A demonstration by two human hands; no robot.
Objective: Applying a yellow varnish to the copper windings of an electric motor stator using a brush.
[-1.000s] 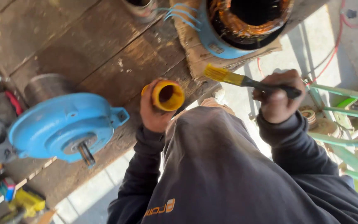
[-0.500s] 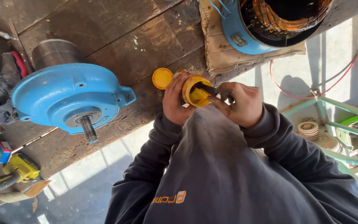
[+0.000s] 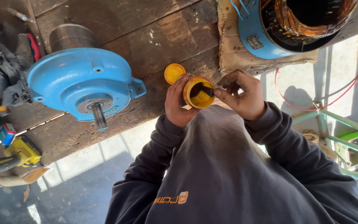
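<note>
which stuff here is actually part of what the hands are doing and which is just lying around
In use:
- yellow jar, held by the left hand
- dark brush handle dipped into the jar, held by the right hand
- yellow lid, lying on the bench beside the jar

Lying about:
- blue motor end cover with shaft
- blue stator with copper windings
- yellow power tool
- rags

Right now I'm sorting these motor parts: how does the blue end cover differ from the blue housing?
The end cover lies on the bare bench, a steel shaft pointing out; the housing sits on cardboard. The cover is closed; the housing is open, showing copper windings. Both are blue.
</note>
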